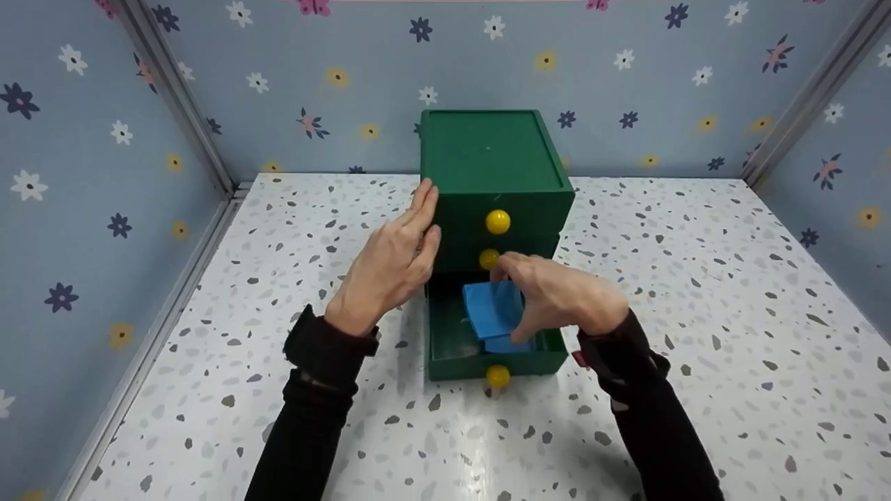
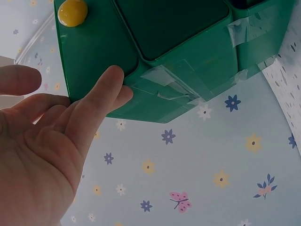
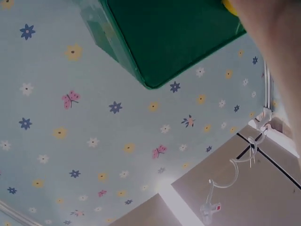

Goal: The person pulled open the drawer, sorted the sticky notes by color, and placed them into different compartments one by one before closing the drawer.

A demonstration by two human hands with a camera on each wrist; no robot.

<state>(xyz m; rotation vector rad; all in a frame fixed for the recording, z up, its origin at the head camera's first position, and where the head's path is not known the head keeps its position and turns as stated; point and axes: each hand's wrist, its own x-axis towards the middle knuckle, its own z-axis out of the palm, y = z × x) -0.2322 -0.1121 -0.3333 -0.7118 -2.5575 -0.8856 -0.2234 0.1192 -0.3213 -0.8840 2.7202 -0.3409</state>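
Observation:
A green drawer cabinet with yellow knobs stands near the back wall, its bottom drawer pulled out. My left hand rests its straight fingers against the cabinet's front left edge; the left wrist view shows them touching the green side. Over the bottom drawer, my right hand pinches a flat blue square piece between thumb and fingers. The piece is tilted, and its material is unclear. Beneath it another blue piece lies in the drawer, partly covered. Only a blurred part of the right hand shows in the right wrist view.
The upper drawers, with yellow knobs, are closed. Clear tape runs along the cabinet's side. A speckled white tabletop extends on both sides. Flower-patterned panels enclose the back and sides.

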